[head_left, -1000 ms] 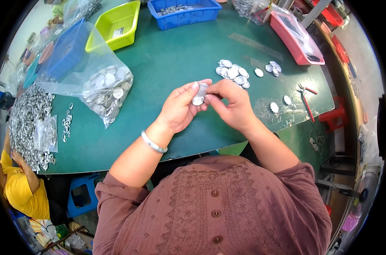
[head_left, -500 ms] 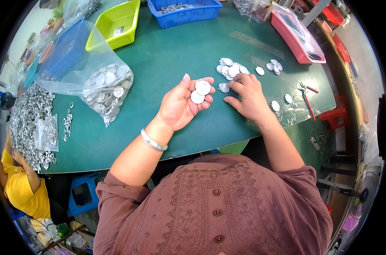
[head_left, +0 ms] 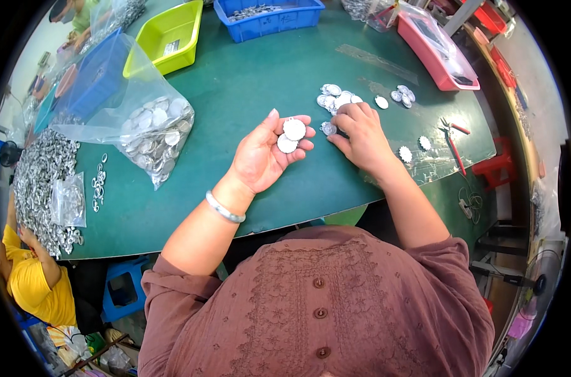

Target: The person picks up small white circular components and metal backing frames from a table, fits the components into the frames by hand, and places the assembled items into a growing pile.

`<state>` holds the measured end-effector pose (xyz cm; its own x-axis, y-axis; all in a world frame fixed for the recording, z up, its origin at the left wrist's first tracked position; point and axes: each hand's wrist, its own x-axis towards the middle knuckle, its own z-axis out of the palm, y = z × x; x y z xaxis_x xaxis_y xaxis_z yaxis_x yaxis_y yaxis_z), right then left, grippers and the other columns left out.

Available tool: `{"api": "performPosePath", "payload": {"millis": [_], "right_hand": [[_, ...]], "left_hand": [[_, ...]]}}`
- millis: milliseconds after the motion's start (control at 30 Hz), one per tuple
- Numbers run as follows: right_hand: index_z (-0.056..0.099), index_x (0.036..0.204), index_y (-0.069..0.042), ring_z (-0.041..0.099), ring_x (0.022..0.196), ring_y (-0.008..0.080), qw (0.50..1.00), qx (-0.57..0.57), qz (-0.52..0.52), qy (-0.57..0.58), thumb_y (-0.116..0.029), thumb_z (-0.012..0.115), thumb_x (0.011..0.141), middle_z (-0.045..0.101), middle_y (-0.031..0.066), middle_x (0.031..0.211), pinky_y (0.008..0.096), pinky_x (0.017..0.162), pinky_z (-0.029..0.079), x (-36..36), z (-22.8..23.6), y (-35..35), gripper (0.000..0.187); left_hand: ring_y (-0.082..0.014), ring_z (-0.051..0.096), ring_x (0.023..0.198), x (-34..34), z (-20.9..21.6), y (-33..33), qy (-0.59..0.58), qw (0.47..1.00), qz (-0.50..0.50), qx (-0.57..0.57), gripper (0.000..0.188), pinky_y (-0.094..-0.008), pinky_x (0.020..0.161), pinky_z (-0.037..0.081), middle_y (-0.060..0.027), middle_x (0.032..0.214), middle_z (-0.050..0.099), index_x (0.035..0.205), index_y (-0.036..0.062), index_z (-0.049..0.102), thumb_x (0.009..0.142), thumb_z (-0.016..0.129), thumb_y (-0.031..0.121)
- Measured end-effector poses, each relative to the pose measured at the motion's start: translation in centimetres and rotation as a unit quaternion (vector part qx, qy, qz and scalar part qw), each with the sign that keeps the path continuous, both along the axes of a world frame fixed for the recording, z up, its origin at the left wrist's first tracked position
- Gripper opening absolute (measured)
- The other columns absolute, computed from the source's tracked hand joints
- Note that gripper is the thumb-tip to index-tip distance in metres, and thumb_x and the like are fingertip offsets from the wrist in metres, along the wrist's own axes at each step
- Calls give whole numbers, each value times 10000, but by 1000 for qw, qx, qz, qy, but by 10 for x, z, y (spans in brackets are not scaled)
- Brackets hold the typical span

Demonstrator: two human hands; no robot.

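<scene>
In my left hand (head_left: 255, 158), palm up, lie two round silver-white pendants (head_left: 293, 129) with scalloped edges, overlapping, the fingers curled under them. My right hand (head_left: 365, 139) is palm down on the table, its thumb and forefinger closed at the edge of another silver pendant (head_left: 327, 128) that has a small loop. Just beyond those fingers is a loose heap of similar pendants (head_left: 329, 94), partly hidden by the hand. To its right lie a single pendant (head_left: 381, 102) and a small cluster of pendants (head_left: 403, 96).
Two scalloped discs (head_left: 405, 153) and red-handled pliers (head_left: 452, 144) lie right. At left stand a clear bag of pendants (head_left: 153, 135) and a heap of metal parts (head_left: 40, 169). Green (head_left: 172, 38), blue (head_left: 270, 24) and pink (head_left: 433, 53) bins line the back. A person in yellow (head_left: 37, 283) sits left.
My right thumb and forefinger have closed in on the looped pendant. Both hands appear slightly further left, as does the whole view. The left hand keeps its two pendants.
</scene>
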<state>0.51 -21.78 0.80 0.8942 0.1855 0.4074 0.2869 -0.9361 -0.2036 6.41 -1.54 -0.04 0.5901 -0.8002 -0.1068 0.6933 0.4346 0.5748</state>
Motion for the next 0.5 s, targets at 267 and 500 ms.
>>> {"api": "performPosePath", "payload": {"millis": [267,500], "right_hand": [[603,857,-48,451,951,264,999,-14,17,24,-136,662,672,511,70,974,371,832,355,3,0,-4,213],[599,872,-44,428,992,264,999,-28,13,44,-131,626,691,492,82,1021,381,858,345,7,2,-1,202]], "left_hand": [[-171,590,755,4,-5,5,-23,997,39,65,217,-228,559,500,-123,933,588,1048,23,521,855,471,107],[-148,582,749,1,-3,3,-31,990,52,128,225,-228,559,484,-74,871,590,1019,24,542,801,490,27]]}}
